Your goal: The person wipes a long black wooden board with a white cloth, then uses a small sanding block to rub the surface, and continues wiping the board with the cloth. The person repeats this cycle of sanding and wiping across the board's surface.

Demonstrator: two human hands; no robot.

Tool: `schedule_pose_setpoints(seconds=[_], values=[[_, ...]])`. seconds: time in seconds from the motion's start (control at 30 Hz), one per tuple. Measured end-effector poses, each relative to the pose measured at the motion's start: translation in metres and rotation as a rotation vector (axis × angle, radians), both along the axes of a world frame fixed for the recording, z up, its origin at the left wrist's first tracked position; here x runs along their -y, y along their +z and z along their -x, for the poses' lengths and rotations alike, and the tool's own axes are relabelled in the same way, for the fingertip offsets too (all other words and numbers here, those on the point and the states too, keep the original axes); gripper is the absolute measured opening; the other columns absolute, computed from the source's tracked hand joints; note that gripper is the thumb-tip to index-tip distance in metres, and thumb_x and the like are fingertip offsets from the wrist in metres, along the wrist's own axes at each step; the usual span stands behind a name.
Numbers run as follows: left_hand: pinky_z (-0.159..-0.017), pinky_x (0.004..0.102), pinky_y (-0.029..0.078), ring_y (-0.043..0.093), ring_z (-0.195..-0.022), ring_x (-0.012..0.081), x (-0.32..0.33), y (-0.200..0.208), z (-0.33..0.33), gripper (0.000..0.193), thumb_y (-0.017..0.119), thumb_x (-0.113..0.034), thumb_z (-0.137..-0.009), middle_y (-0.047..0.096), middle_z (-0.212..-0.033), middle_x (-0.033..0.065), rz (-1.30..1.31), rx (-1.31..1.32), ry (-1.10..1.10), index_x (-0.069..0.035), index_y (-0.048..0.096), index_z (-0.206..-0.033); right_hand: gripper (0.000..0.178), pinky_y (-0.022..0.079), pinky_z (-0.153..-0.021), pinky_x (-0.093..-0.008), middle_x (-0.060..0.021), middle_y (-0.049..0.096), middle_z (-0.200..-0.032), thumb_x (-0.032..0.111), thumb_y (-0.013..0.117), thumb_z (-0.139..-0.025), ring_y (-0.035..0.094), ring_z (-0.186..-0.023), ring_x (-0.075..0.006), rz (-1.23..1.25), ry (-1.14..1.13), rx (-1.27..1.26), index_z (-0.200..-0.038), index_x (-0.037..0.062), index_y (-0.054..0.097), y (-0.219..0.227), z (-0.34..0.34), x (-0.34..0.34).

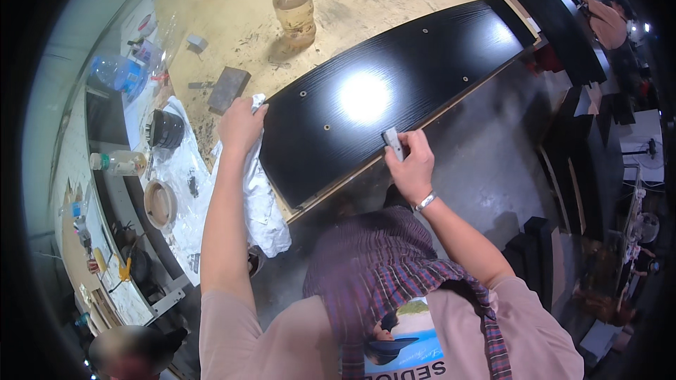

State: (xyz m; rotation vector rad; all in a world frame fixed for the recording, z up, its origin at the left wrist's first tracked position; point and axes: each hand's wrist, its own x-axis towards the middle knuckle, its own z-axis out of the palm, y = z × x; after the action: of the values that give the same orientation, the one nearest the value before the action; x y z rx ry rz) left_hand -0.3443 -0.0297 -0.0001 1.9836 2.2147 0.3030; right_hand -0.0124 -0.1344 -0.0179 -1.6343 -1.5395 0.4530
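Note:
A glossy black wooden panel (394, 77) with a curved far edge and several small round metal-rimmed holes lies slantwise before me. My left hand (241, 125) is at the panel's left end, its fingers closed on a white cloth (264, 200) that hangs down over the table edge. Between the thumb and fingers of my right hand (414, 169) is a small grey block (392, 141), at the panel's near edge. Its exact kind is hard to make out. Just beyond my left hand lies a brown rectangular block (229, 89).
A bottle of cloudy liquid (294, 17) stands behind the panel on the stained yellowish tabletop (211, 0). On the left are a black brush-like thing (166, 130), a round tan dish (160, 204) and a small grey-white block (197, 43). Another person (602, 21) is at the far right.

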Motion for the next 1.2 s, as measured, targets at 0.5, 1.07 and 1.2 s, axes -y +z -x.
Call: schedule_pose_setpoints(seconds=[0.5,1.07,1.2], values=[[-0.088,0.0480,0.051,0.064,-0.105,0.0372,0.007,-0.001,-0.004,0.039,0.065,-0.043,-0.094,0.067,-0.111,0.0151,0.000,0.091,0.063,-0.006,0.071,-0.107,0.025,0.051,-0.065,-0.0414,-0.0118,0.051,-0.088,0.009,0.072,-0.074,0.058,-0.080,-0.0303,-0.146,0.682,0.020,-0.090,0.0045,0.053,0.018,0.125,0.071],[-0.087,0.0482,0.051,0.063,-0.105,0.0371,0.008,-0.002,-0.006,0.037,0.068,-0.040,-0.092,0.067,-0.108,0.0154,-0.051,0.150,0.089,-0.005,0.071,-0.102,0.027,0.051,-0.063,-0.0392,-0.0097,0.054,-0.087,0.006,0.074,-0.068,0.059,-0.077,-0.0291,-0.189,0.800,0.143,-0.092,0.0056,0.060,0.018,0.112,0.068],[-0.087,0.0482,0.051,0.063,-0.106,0.0368,0.008,-0.002,-0.005,0.037,0.069,-0.040,-0.092,0.066,-0.108,0.0154,-0.057,0.148,0.087,-0.004,0.070,-0.101,0.028,0.052,-0.062,-0.0401,-0.0095,0.056,-0.088,0.006,0.073,-0.069,0.060,-0.077,-0.0297,-0.193,0.710,0.182,-0.095,0.0066,0.061,0.013,0.101,0.049]])
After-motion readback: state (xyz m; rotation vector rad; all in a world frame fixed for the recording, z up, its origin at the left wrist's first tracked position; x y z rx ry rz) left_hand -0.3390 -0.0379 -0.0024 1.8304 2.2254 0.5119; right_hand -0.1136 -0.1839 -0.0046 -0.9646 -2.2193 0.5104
